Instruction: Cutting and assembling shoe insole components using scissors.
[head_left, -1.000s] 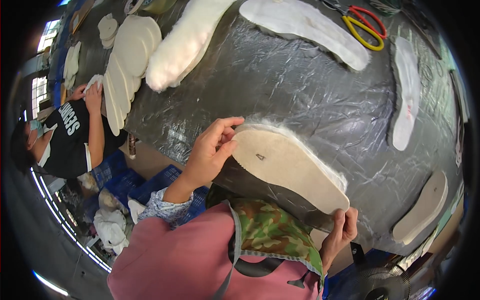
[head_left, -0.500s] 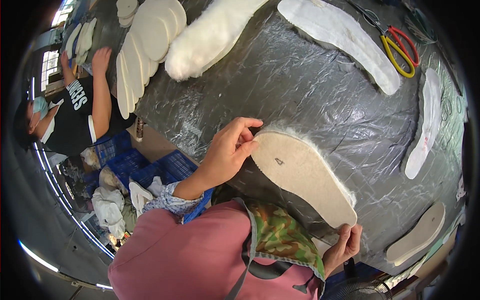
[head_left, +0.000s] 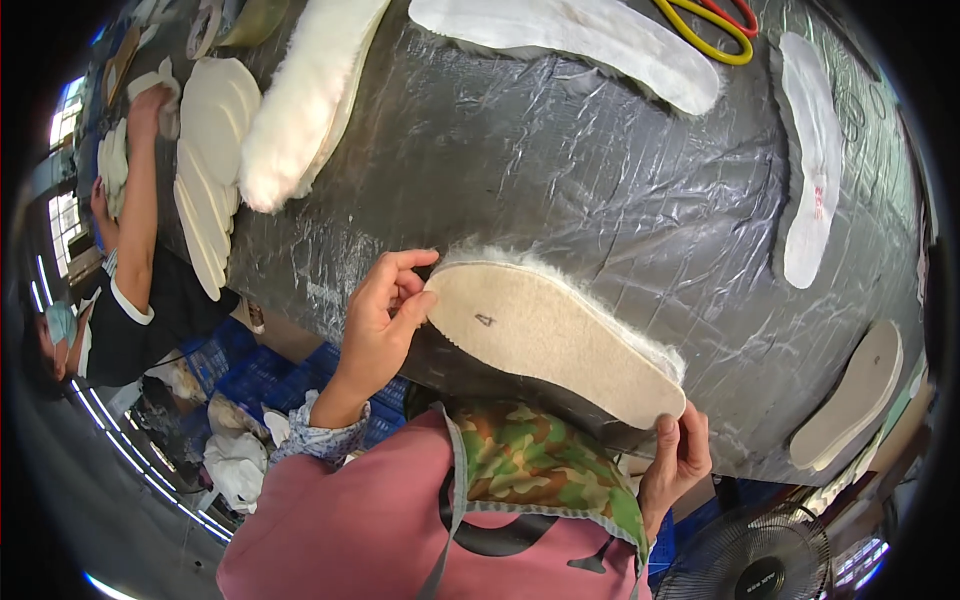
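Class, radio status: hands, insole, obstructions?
Left hand pinches insole by wide end; right hand, narrow end. Beige face showing, white fleece at far edge. No visible obstruction.

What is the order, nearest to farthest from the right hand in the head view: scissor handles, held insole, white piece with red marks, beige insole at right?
1. Held insole: its narrow end touches the right hand.
2. Beige insole: to that hand's right.
3. White piece: farther up, right side.
4. Scissor handles: top edge.
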